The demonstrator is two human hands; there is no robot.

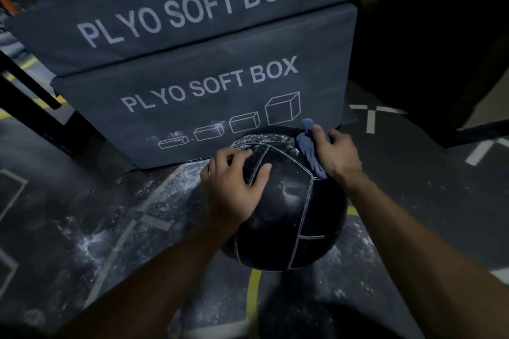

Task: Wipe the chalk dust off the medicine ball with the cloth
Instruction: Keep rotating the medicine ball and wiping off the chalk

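Right hand [337, 153] fingers curled down over a bunched blue cloth [309, 146], pinning it against the upper right of the medicine ball [289, 201]. Cloth sits under and just left of the fingers; one wad sticks up past the fingertips toward the box, a tail hangs out below the heel of the hand onto the ball's seam. Thumb position can't be told, hidden by the hand.

Left hand [234, 181] lies on the ball's upper left, fingers spread and slightly bent over the curve, thumb splayed right across a seam. It holds nothing, just presses on the ball surface. The two hands are apart, with the ball's top panel between them.

Ball is black with pale stitched seams, resting on the dark floor [82, 215], in front of and just beside the lower plyo box [198, 107]. White chalk dust [264, 139] covers the ball's far top edge, between the left fingertips and the cloth. Fainter smudges sit on the centre panel.

More chalk is scattered on the floor left of the ball and to its lower right. Floor has grey and yellow painted lines. Two grey boxes lettered "PLYO SOFT BOX" are stacked, upper box [179, 8] on the lower one; chalk specks are near the lower one's box diagrams.
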